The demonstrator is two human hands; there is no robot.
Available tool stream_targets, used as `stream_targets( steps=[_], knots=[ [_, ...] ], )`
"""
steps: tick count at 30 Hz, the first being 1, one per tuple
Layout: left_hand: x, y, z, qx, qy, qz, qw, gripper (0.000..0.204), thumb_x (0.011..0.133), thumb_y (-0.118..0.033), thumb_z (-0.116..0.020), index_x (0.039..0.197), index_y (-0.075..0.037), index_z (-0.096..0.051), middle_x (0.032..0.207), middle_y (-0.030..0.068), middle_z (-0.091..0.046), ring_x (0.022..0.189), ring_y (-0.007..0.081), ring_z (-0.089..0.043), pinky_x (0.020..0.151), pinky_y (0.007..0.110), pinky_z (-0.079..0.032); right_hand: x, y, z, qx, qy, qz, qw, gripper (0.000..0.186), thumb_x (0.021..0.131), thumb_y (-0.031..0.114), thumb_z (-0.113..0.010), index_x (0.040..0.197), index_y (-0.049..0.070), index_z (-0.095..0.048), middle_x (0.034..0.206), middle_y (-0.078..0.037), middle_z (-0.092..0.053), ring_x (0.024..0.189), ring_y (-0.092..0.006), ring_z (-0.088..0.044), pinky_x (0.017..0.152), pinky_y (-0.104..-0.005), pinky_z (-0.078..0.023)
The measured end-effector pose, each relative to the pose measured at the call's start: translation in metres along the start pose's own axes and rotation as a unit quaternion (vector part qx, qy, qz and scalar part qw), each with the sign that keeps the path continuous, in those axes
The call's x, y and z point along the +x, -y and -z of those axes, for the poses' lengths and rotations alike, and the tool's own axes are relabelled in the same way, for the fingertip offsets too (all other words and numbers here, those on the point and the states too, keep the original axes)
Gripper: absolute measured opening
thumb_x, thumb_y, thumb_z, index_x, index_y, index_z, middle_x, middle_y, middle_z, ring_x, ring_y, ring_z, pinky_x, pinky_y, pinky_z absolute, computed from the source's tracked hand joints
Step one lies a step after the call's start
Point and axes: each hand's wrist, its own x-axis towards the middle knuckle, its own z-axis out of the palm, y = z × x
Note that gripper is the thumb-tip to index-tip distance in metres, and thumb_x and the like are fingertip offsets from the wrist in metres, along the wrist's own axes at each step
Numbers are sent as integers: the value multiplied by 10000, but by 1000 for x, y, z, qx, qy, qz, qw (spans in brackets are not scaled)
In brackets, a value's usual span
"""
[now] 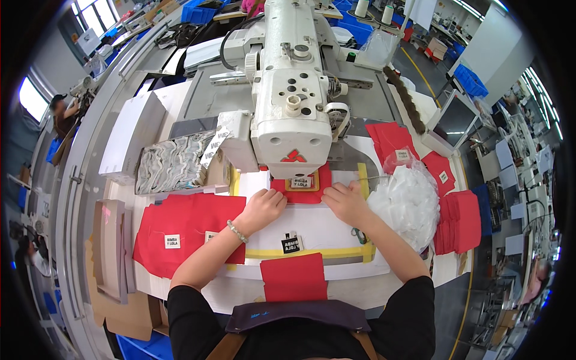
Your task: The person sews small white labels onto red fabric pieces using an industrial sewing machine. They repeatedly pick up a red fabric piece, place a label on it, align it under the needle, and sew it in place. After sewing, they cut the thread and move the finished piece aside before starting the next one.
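Had red pc [306, 197] under sewing head [292, 141], L hand [268, 207] & R hand [347, 203] at near corners; couldn't tell grip: pinching or pressing. Prob. done: labelled reds [191, 223], L; maybe to go: plain reds [461, 222], R.

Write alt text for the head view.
A person's left hand and right hand touch either side of a red cloth under a white sewing machine. More red pieces lie at left; a white pile and a red stack sit at right.

red panel [307, 197]: matt cloth | machine head [291, 133]: smooth, glossy painted metal | white heap [405, 204]: crinkled, seemingly thin plastic
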Motion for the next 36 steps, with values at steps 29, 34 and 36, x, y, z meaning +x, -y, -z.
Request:
stream_targets(
  steps=[29, 34, 36],
  knots=[
    [-48, -39, 58, -127, 68, 107, 984, 263, 758, -51, -624, 1014, -40, -681, 955, 40, -618, 831, 172, -581, 714, 320, -442, -67, 69, 57, 12, 90, -431, 898, 298, 829, 304, -726, 985, 99, -576, 925, -37, -560, 871, -216, -545, 805, -381, -310],
    [-49, -40, 56, -183, 67, 169, 966, 199, 745, -15, -666, 938, -51, -702, 938, 30, -643, 804, 180, -609, 695, 323, -462, -69, 69, 55, 23, 92, -418, 903, 275, 828, 236, -717, 999, 79, -570, 889, -50, -591, 860, -224, -561, 796, -376, -329],
    [-50, -41, 55, -209, 53, 181, 960, 190, 738, -10, -660, 919, -52, -699, 926, 33, -647, 775, 188, -628, 676, 327, -493, -66, 67, 56, 32, 87, -414, 905, 242, 820, 171, -696, 997, 70, -566, 862, -66, -609, 822, -246, -573, 777, -377, -350]
  ],
)
